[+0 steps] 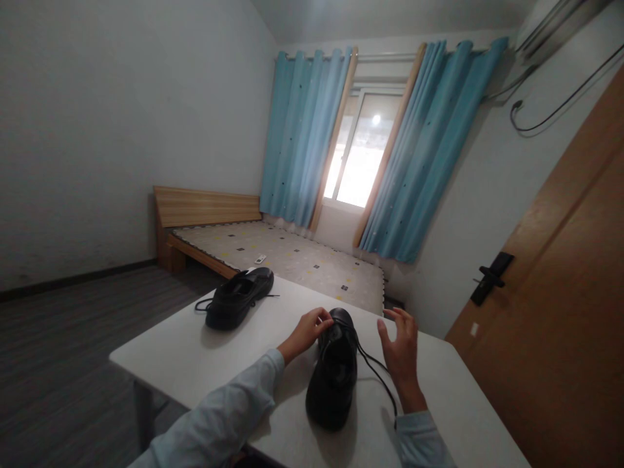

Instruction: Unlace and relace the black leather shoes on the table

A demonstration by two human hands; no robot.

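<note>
White desk [195, 354] carries two black shoes. On the near shoe [334, 377] the left hand [306, 333] pinches at the tongue, fingers closed; the right hand [402, 354] hovers beside it, fingers spread and empty. Its lace [377, 377] trails loose, untied. Farther off, the second shoe [238, 298] also lies unlaced; beyond, a bed [292, 257].

Before you stands a white rectangular table [195, 354]. A black lace-up leather shoe [334, 377] lies near its middle; a second black shoe [238, 298] sits at the far left edge.
</note>
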